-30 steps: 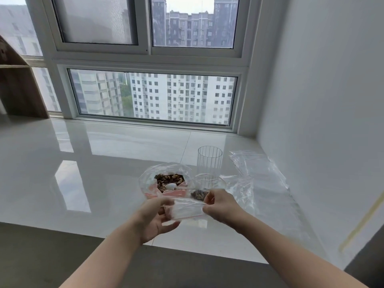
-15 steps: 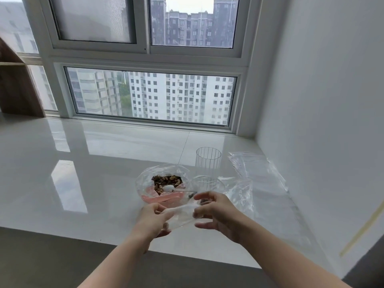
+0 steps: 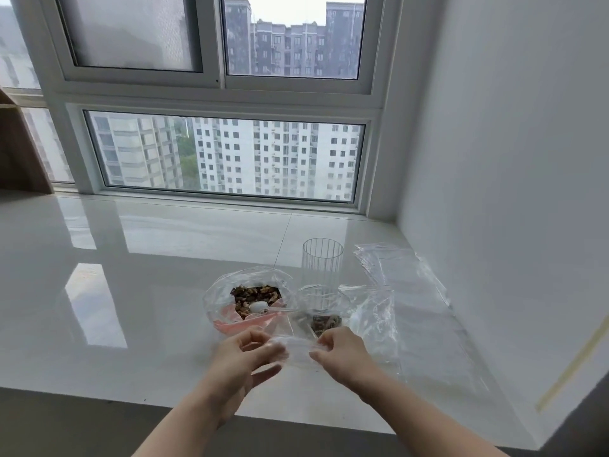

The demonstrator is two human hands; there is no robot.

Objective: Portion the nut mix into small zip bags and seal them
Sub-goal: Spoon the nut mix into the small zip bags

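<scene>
A small clear zip bag (image 3: 298, 352) is stretched between my two hands above the white counter. My left hand (image 3: 245, 357) pinches its left end and my right hand (image 3: 342, 356) pinches its right end. Just beyond them stands an open clear bag of brown nut mix (image 3: 257, 296) with a pink lower part, and a white spoon (image 3: 260, 307) lies in it. A little nut mix (image 3: 326, 323) shows inside clear plastic to the right of that bag, right behind my right hand.
A ribbed clear glass (image 3: 322, 262) stands behind the bags. A pile of empty clear zip bags (image 3: 405, 285) lies to the right along the white wall. The glossy counter (image 3: 131, 291) runs back to the window, its front edge close to me.
Both hands have kept hold of the small bag's ends and moved slightly apart along its top, so the bag now lies flatter and stretched between them.
</scene>
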